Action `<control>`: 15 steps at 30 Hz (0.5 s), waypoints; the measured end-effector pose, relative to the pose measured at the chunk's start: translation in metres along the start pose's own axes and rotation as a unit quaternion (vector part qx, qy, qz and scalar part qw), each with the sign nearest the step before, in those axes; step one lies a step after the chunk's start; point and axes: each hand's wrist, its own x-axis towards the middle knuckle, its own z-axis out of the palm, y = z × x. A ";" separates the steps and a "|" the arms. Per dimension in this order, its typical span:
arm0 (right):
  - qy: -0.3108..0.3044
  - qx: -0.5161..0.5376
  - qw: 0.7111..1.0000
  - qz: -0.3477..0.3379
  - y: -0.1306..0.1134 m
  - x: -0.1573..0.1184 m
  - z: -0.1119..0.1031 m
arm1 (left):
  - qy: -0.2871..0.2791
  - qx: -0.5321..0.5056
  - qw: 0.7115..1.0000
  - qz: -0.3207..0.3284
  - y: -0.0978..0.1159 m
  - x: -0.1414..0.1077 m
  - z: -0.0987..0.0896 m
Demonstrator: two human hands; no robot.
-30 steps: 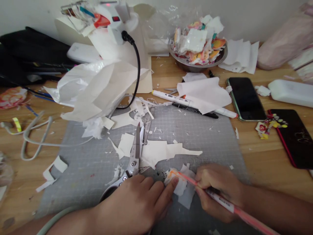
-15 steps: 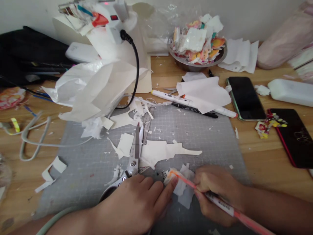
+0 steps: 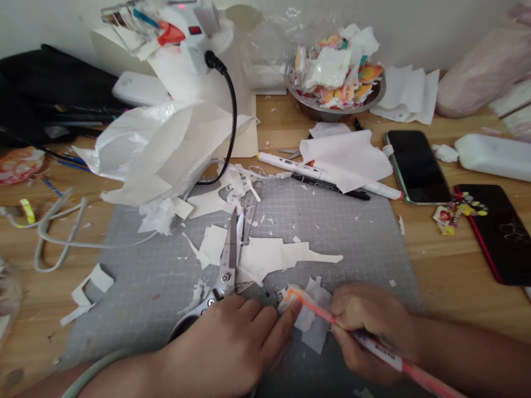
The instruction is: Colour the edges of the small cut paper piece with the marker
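Observation:
My right hand (image 3: 369, 329) is closed around an orange-red marker (image 3: 384, 354) with a white label. The marker's tip rests on a small white paper piece (image 3: 286, 303), where an orange line shows. The index finger of my left hand (image 3: 234, 340) presses that piece against the mat, other fingers curled; its thumb is hidden. A pair of scissors (image 3: 227, 273) lies beside my left hand, blades slightly apart, one handle partly covered by the hand. Thin white tissue-like scraps (image 3: 315, 331) lie between the two hands.
Paper offcuts (image 3: 269, 257) are scattered on the grey cutting mat (image 3: 141, 293). Behind stand a metal bowl (image 3: 311, 110) of coloured paper pieces and a power strip (image 3: 194, 44) with a black cable. A white marker (image 3: 282, 161) and two phones (image 3: 417, 166) lie right of centre.
My right hand and the marker's rear end have shifted very slightly to the right. The left hand and the paper piece look the same.

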 end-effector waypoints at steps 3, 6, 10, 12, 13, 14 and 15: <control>-0.032 -0.028 0.999 0.012 0.000 0.002 0.000 | 0.004 -0.001 1.000 -0.002 0.000 0.000 0.000; -0.007 -0.036 0.999 0.030 0.001 0.001 0.000 | -0.001 0.000 1.000 -0.002 0.000 0.000 0.001; -0.001 -0.026 1.000 0.000 0.000 0.002 0.000 | -0.003 0.001 1.000 0.004 0.000 0.000 0.001; -0.021 -0.032 0.999 -0.005 0.000 0.002 0.000 | 0.002 0.000 1.000 0.001 -0.001 0.000 0.001; -0.025 -0.036 0.999 -0.003 -0.001 0.002 0.000 | 0.003 -0.001 1.000 0.000 -0.001 0.000 0.001; -0.022 -0.041 0.999 0.004 -0.001 0.001 0.000 | 0.003 -0.002 1.000 0.000 -0.001 0.000 0.000; -0.013 -0.044 0.999 0.012 -0.001 0.001 0.000 | 0.001 -0.003 1.000 0.000 -0.001 0.000 0.000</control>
